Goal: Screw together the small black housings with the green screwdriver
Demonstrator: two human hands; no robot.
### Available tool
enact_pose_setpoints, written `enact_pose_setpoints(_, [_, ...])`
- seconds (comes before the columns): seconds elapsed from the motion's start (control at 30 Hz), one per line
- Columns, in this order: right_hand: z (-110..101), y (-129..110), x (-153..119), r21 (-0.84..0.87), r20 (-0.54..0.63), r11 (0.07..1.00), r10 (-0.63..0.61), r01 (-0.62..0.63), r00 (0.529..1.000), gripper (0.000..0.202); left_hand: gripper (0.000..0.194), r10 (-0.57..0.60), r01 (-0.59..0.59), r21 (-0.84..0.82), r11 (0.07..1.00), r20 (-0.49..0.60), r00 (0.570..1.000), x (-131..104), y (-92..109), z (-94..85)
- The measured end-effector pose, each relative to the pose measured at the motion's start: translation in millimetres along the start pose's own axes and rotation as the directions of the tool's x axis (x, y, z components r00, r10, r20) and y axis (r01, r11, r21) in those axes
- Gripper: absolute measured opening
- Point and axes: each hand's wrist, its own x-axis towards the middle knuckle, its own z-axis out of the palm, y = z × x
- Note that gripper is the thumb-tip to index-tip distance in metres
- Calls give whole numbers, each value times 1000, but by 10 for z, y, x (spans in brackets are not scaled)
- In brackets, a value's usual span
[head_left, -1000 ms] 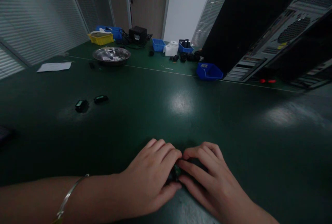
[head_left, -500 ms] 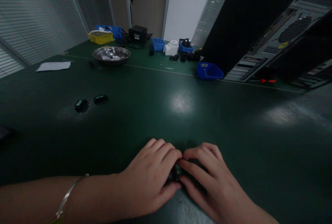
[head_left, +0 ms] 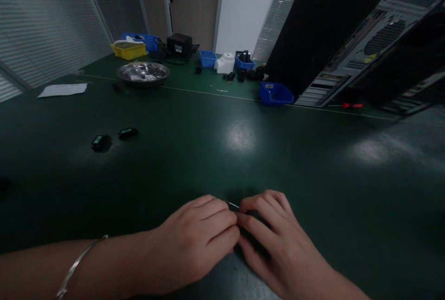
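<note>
My left hand (head_left: pixel 205 237) and my right hand (head_left: pixel 278 235) meet low in the middle of the head view, fingertips together. Both are closed around a small black part with a circuit board, now mostly covered by the fingers. A thin shiny edge (head_left: pixel 233 205) shows in the gap between the hands; what it belongs to is hard to tell. Farther left on the table lie a small black device with a pale green face (head_left: pixel 100 141) and a flatter black piece with a green top (head_left: pixel 128 132).
Across the green table (head_left: pixel 187 119) stand a steel bowl (head_left: pixel 143 82), a yellow bin (head_left: pixel 129 52), a black box (head_left: pixel 179 46), a white plastic cover (head_left: pixel 225 63) and a blue bin (head_left: pixel 276 96). Computer cases (head_left: pixel 323 82) rise at the right. A paper sheet (head_left: pixel 62 90) lies left.
My left hand has rolled over the part, its fingers curling further, so the green board is now hidden. A shiny edge has appeared between the hands. The view has shifted slightly.
</note>
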Motion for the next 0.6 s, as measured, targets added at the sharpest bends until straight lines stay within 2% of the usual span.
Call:
enact_pose_setpoints(0.23, [-3, 6, -38, -6, 22, 1000, 19, -19, 1000, 9, 25, 120, -120, 17, 993, -17, 993, 28, -55, -63])
enact_pose_setpoints(0.4, [-20, 17, -48, -2, 41, 1000, 26, -26, 999, 9, 30, 138, -137, 43, 990, -43, 989, 66, -46, -104])
enact_pose_setpoints(0.5, [-33, 10, -41, 7, 47, 999, 32, -32, 998, 9, 36, 136, -136, 30, 990, -27, 990, 75, -33, -121])
enact_pose_setpoints(0.6, [-34, -1, -40, 23, 50, 999, 48, -49, 998, 8, 34, 136, -136, 5, 991, -8, 991, 64, -28, -121])
